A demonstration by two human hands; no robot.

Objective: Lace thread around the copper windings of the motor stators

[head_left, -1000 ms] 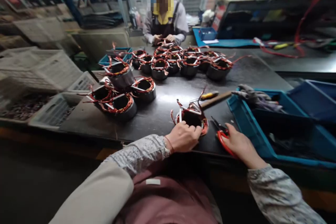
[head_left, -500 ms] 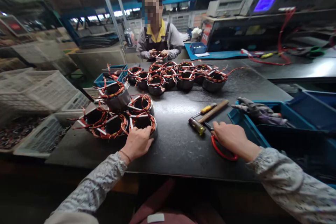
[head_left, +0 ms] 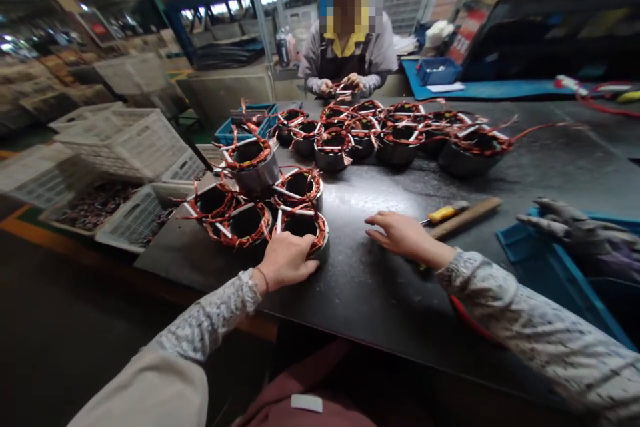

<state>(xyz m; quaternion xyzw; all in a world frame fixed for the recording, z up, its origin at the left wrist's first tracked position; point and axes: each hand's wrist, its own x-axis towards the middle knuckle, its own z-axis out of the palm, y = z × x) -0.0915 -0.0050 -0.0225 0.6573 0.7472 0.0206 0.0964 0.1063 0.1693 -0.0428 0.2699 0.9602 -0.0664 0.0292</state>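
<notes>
My left hand (head_left: 289, 259) is closed over the near rim of a motor stator (head_left: 323, 240), fingers at its inner edge and thumb on the outside. The stator is a dark metal ring topped with copper-red windings and white sleeves. It stands among several others, one of them a raised stator (head_left: 256, 173) resting on top of the group. My right hand (head_left: 403, 237) hovers over the table right of these stators, fingers stretched out and holding nothing. Beyond its wrist lie a wooden handle (head_left: 467, 217) and a yellow-handled tool (head_left: 445, 212). A red-handled tool (head_left: 470, 317) is partly hidden beneath my right forearm.
Several more stators (head_left: 400, 147) stand across the far part of the dark table (head_left: 380, 307). Behind them a co-worker (head_left: 350, 53) handles a stator. A blue bin (head_left: 525, 247) with gloves (head_left: 590, 230) sits at right; white crates (head_left: 125, 140) stand at left.
My right hand has left the red-handled tool and moved left toward the near stators. My left hand stays on the same stator. The view has swung left.
</notes>
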